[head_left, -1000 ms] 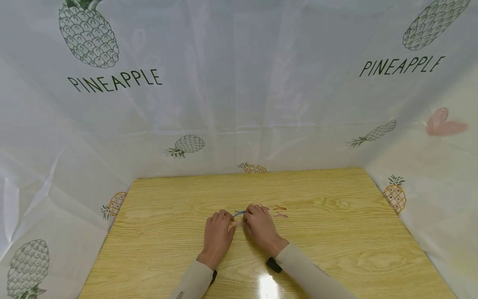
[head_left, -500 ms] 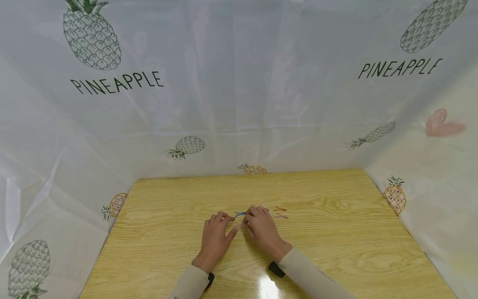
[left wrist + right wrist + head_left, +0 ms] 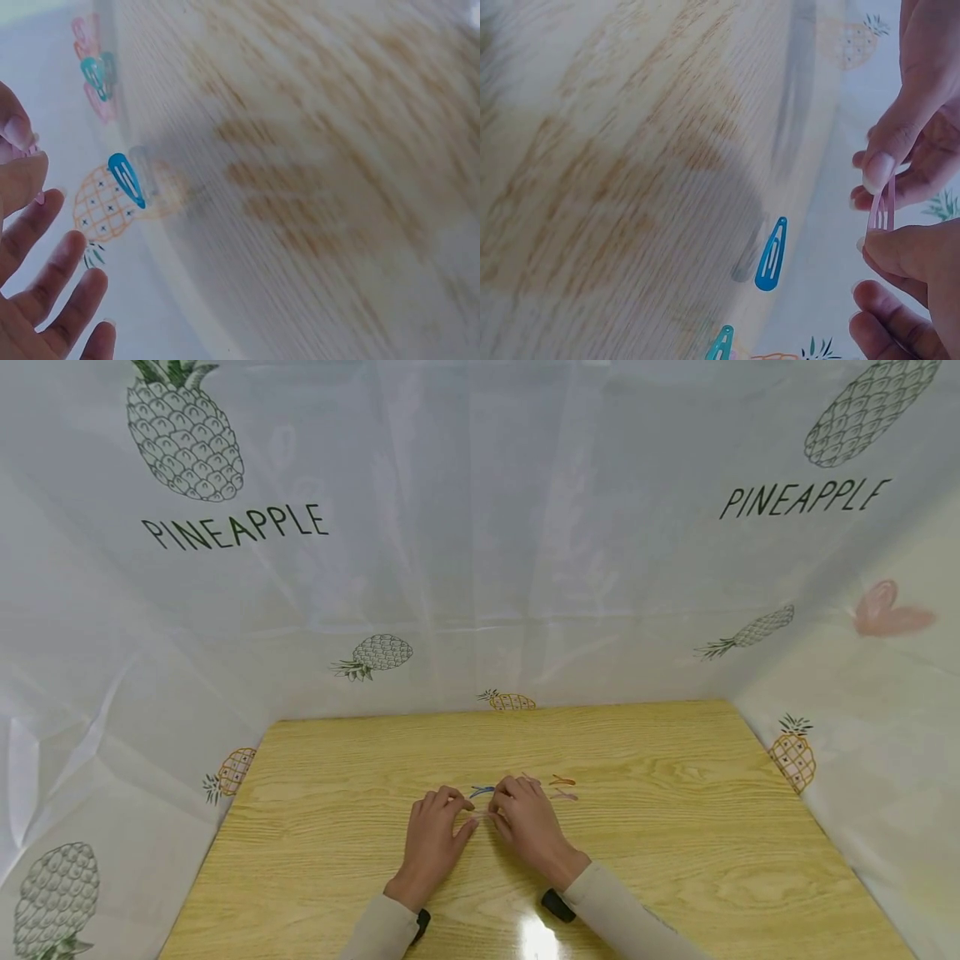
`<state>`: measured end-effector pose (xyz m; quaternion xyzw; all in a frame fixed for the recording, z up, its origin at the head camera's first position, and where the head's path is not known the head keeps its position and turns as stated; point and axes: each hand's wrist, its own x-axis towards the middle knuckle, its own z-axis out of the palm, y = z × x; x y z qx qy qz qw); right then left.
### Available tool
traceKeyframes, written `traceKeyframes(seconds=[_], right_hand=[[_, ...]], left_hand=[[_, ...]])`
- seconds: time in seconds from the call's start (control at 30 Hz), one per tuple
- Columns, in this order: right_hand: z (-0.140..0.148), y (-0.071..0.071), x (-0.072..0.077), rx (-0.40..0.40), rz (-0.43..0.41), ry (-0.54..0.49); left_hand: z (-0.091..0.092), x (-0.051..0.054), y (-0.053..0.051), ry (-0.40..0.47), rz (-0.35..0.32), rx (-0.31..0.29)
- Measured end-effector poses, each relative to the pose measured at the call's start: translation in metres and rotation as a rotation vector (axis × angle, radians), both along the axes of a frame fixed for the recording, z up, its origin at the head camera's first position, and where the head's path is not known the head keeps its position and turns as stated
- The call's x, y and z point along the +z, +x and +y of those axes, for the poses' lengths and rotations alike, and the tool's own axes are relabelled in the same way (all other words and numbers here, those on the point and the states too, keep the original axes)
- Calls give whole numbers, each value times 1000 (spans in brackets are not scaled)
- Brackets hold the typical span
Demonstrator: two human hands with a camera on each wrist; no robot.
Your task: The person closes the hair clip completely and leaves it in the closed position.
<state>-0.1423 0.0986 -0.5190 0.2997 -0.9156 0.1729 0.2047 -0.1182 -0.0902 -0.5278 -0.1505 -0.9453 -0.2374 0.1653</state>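
Note:
A light pink hair clip (image 3: 881, 214) is held between both hands above the table's middle. My right hand (image 3: 525, 822) pinches one end of it between thumb and fingertips. My left hand (image 3: 435, 839) has its thumb on the other end, with fingers behind it in the right wrist view. The other fingers of the left hand (image 3: 56, 292) are spread in the left wrist view. A blue hair clip (image 3: 482, 791) lies just beyond the fingertips. A teal hair clip (image 3: 96, 79) shows in the wrist views but not in the head view.
On the wooden table (image 3: 637, 835), right of my right hand, lie an orange hair clip (image 3: 564, 780) and a pink one (image 3: 564, 795). Another pink clip (image 3: 531, 778) is partly hidden by that hand. A pineapple-printed white sheet (image 3: 480, 568) rises behind and beside the table.
My left hand has shifted slightly left and toward me, and its index finger and thumb stand wider apart. The right hand stays almost in place. The clips on the table have not moved.

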Motion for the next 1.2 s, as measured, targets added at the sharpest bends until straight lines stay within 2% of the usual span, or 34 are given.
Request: traceKeyframes(seconds=[0.5, 0.8, 0.97, 1.2], right_hand=[[3, 2, 4, 37, -26, -18], [6, 3, 6, 55, 35, 12], [7, 2, 7, 69, 36, 5], [10, 1, 7, 147, 24, 32]], left_hand=[[1, 8, 3, 0, 31, -3], [0, 12, 5, -9, 14, -22], [0, 12, 5, -8, 16, -32], [-2, 10, 4, -36, 22, -50]])
